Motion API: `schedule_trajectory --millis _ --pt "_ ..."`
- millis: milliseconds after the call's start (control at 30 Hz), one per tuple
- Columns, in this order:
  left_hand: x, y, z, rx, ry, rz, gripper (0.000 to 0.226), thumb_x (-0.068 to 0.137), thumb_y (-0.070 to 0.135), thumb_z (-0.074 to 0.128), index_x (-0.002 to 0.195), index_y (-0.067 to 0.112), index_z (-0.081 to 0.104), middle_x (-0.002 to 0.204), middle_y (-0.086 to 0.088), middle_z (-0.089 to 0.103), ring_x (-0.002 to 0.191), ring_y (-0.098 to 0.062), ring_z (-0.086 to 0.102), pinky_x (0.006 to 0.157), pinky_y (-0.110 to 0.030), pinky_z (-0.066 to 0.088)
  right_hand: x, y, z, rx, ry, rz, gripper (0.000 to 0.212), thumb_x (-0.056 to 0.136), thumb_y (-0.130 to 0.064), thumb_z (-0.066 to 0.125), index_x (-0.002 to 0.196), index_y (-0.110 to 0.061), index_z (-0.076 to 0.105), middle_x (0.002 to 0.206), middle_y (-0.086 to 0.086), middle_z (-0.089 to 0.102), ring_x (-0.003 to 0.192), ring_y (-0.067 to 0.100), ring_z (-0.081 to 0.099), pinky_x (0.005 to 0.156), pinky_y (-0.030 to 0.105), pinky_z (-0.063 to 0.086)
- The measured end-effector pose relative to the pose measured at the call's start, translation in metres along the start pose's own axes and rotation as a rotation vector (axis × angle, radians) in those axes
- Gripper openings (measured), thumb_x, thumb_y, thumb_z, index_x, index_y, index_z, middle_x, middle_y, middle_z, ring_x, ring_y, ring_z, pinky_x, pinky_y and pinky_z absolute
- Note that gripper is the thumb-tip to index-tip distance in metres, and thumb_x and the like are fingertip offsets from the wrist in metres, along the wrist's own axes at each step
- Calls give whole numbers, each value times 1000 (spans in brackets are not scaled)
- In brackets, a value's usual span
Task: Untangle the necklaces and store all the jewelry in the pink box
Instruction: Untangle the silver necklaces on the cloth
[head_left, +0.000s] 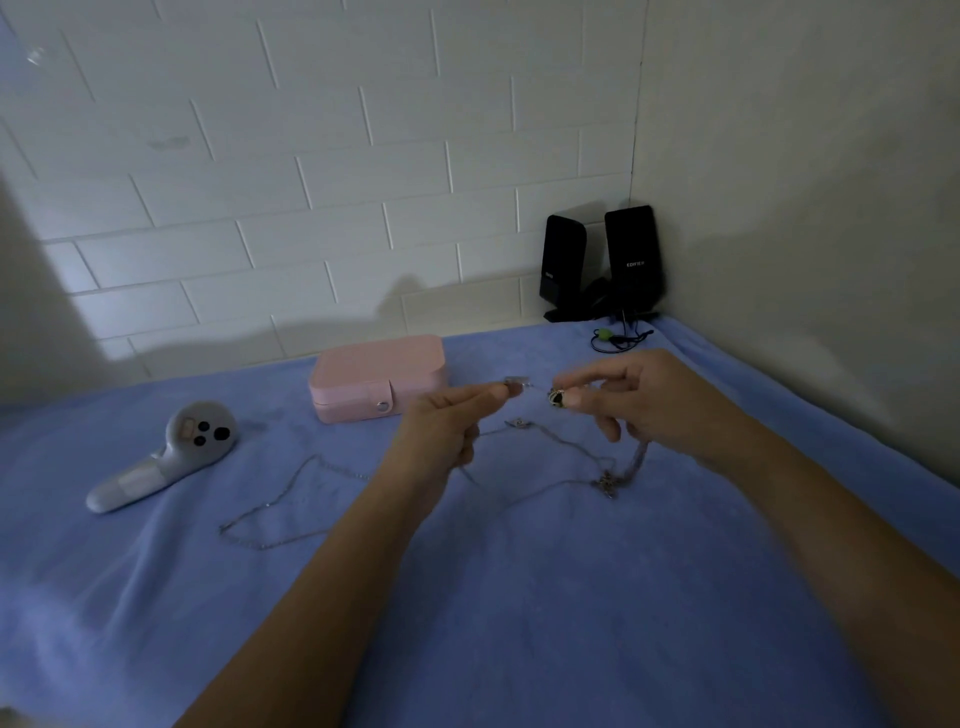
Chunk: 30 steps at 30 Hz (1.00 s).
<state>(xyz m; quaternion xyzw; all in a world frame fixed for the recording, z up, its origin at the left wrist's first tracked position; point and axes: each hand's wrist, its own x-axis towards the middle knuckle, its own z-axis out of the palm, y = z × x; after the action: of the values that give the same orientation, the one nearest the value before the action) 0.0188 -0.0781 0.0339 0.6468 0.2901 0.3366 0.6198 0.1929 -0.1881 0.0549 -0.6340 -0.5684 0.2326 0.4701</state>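
The pink box (376, 376) lies closed with its snap tab facing me, behind my hands on the blue cloth. My left hand (447, 423) pinches a small silver pendant (517, 385) on a chain. My right hand (631, 400) pinches a dark stone pendant (557, 398) just to the right of it. Both are raised above the cloth. Thin silver chains (280, 499) trail from my hands over the cloth. A small ornate pendant (607, 484) lies below my right hand where the chains cross.
A grey handheld controller (171, 452) lies at the left on the blue cloth (467, 623). Two black speakers (602, 262) with a coiled cable (615, 338) stand in the far right corner. White tiled walls close the back and right.
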Motion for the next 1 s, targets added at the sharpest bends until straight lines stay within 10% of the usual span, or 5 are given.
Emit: schedule_trajectory --millis 200,400,533,633,1000 --pt "-1 4 -2 23 51 197 15 85 9 64 85 18 76 92 2 75 97 -12 67 89 -26 50 4 10 14 -113 -4 66 16 88 -21 65 86 -10 77 80 2 74 76 13 68 73 24 52" --pt "0 10 -4 -207 64 203 17 87 13 58 81 13 73 60 4 62 62 -9 64 69 -21 55 6 6 16 298 21 135 25 91 -15 58 73 -4 70 85 6 74 90 16 68 91 22 51" --pt "-1 21 -11 -380 20 113 25 95 11 46 79 14 66 53 7 40 38 -2 32 34 -11 26 10 18 18 -89 166 106 23 88 -14 60 71 1 66 73 10 69 69 14 61 69 13 44" --pt "1 27 -23 -487 11 105 28 89 14 50 69 20 68 53 9 37 35 -2 20 32 -12 12 12 28 21 -271 217 99 20 90 -16 60 74 -6 64 69 2 64 61 10 55 57 9 39" --pt "8 27 -58 -623 150 13 22 98 23 43 80 19 56 41 11 32 27 -4 20 30 -14 9 12 26 4 250 -8 143 18 88 -17 63 100 -9 74 75 2 70 65 4 60 61 11 47"
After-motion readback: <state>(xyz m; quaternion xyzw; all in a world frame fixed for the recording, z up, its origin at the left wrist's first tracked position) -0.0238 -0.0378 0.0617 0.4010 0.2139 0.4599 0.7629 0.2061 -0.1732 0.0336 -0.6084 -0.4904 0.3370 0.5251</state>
